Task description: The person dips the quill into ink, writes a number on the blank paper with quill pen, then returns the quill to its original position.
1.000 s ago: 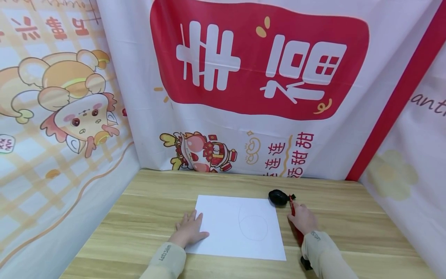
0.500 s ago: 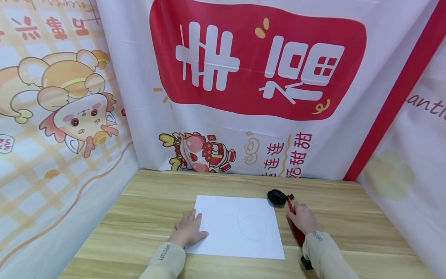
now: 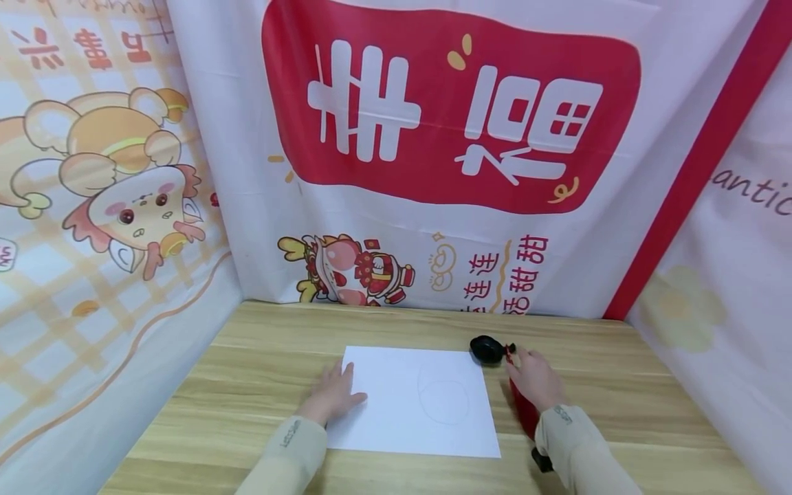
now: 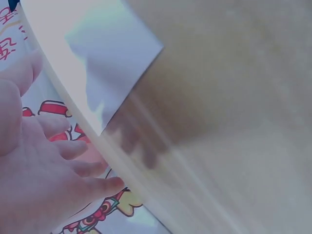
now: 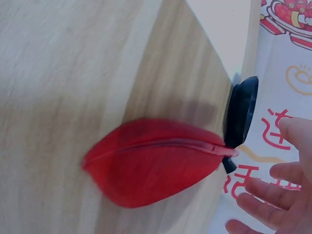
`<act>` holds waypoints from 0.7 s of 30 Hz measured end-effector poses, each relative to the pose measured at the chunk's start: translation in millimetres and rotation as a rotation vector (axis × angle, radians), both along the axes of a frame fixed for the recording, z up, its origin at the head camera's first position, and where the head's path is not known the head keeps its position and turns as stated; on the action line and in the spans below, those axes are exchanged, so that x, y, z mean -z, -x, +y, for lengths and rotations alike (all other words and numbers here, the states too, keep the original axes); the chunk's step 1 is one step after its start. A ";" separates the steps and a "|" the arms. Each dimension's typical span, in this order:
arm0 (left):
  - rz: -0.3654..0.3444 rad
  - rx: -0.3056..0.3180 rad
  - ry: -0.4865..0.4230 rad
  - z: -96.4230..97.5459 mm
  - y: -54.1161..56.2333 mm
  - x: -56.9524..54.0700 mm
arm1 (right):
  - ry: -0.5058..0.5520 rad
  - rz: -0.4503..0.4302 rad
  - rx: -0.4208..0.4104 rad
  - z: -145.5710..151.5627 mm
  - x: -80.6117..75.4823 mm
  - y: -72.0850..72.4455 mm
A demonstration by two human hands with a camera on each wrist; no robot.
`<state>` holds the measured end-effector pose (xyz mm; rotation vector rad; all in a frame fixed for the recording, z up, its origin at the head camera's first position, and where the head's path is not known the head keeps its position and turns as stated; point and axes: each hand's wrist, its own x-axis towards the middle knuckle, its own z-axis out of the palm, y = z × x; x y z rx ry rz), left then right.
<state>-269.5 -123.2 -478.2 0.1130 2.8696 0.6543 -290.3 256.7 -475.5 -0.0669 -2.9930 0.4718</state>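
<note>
Over the left edge of a white sheet of paper [image 3: 383,419] hovers my left hand [image 3: 333,395], fingers spread. In the left wrist view its shadow falls on the tabletop, apart from the fingers. A faint line on the paper forms a loop with a tail, like a 6. My right hand [image 3: 535,379], fingers apart, is above a red leaf-shaped object [image 5: 156,163] with a raised seam. The right wrist view shows a gap between them. A black oval piece [image 3: 487,350] sits at the object's far end, by the paper's corner; whether they are joined cannot be told.
A small black piece [image 3: 542,459] lies by my right sleeve. The wood-grain table [image 3: 266,337] meets a printed cloth [image 3: 247,227] at its back edge, and more printed cloths hang at both sides.
Both hands have risen slightly, the right one off the red object and the left one off the paper. The whole head view has drifted a little; paper and objects stay in place.
</note>
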 end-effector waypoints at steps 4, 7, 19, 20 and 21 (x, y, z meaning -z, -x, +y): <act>0.015 0.002 0.044 2.1 6.4 -9.3 | -0.018 0.028 -0.013 -7.5 -5.1 1.6; 0.035 -0.002 0.083 4.6 12.6 -15.1 | -0.016 0.037 -0.030 -11.4 -7.8 3.0; 0.132 -0.005 0.153 18.4 25.3 -33.4 | -0.032 0.061 -0.126 -30.1 -21.7 2.8; 0.138 -0.006 0.150 19.9 26.0 -34.3 | -0.028 0.052 -0.126 -31.6 -22.8 2.7; 0.141 -0.007 0.150 21.5 26.8 -35.2 | -0.024 0.045 -0.128 -32.9 -23.9 2.9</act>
